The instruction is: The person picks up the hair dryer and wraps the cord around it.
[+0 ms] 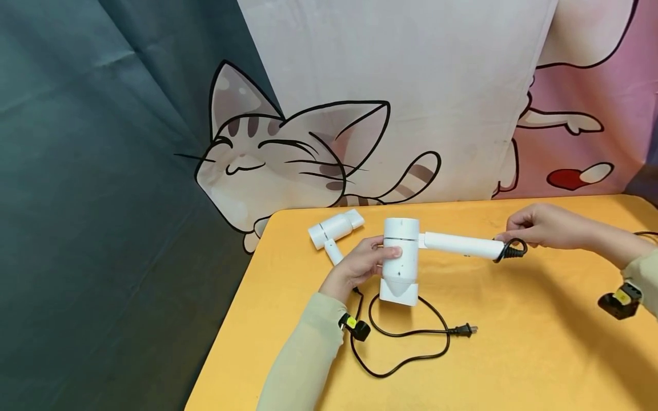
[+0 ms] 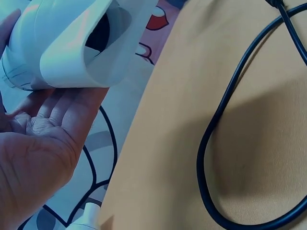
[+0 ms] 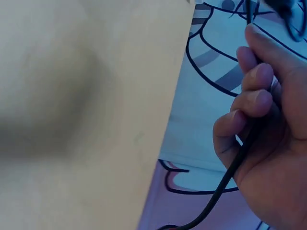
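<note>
Gripping the white hair dryer in the left hand, curling fingers of the right hand round its black cord beyond the handle! Spotting the yellow table below that dryer, plus a second dryer left of it.

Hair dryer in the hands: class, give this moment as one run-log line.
left hand grips hair dryer | right hand holds black cord | second dryer lies on yellow table
</note>
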A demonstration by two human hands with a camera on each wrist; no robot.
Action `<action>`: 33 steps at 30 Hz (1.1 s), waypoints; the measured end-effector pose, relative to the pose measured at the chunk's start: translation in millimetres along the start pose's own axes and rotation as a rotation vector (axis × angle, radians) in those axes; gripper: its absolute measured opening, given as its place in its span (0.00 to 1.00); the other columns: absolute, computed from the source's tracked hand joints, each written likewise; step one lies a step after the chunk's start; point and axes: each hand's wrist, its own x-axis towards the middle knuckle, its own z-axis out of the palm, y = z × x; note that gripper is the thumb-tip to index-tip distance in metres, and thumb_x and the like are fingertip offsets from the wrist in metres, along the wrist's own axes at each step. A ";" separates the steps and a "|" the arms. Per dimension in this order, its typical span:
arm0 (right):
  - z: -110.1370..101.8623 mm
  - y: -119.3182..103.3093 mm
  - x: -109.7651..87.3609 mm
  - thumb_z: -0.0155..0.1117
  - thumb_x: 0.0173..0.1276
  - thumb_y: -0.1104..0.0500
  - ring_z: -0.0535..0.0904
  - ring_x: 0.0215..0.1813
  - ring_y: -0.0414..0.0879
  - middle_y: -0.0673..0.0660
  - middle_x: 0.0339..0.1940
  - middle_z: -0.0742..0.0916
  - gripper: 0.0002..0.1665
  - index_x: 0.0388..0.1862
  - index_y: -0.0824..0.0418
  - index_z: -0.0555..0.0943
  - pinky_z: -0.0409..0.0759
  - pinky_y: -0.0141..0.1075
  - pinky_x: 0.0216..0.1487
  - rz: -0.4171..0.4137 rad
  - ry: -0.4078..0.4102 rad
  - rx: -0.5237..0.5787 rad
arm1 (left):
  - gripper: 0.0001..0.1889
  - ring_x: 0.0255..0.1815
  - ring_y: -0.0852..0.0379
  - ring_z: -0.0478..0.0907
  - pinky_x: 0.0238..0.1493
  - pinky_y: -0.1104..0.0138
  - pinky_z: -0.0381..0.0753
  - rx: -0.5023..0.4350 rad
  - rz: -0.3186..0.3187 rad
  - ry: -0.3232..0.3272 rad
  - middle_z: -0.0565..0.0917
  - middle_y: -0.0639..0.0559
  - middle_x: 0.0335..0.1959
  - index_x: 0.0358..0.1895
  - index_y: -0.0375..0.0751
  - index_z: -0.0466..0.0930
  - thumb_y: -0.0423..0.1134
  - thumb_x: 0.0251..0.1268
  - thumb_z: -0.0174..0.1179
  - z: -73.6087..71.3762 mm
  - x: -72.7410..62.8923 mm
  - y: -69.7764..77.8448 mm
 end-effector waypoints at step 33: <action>5.5 -53.5 11.6 0.58 0.85 0.57 0.63 0.17 0.39 0.48 0.18 0.72 0.11 0.43 0.57 0.85 0.65 0.33 0.19 0.108 0.022 -0.062 | 0.25 0.39 0.54 0.88 0.37 0.66 0.89 -0.071 0.003 0.290 0.89 0.43 0.48 0.68 0.35 0.80 0.42 0.74 0.67 -2.0 11.1 -7.1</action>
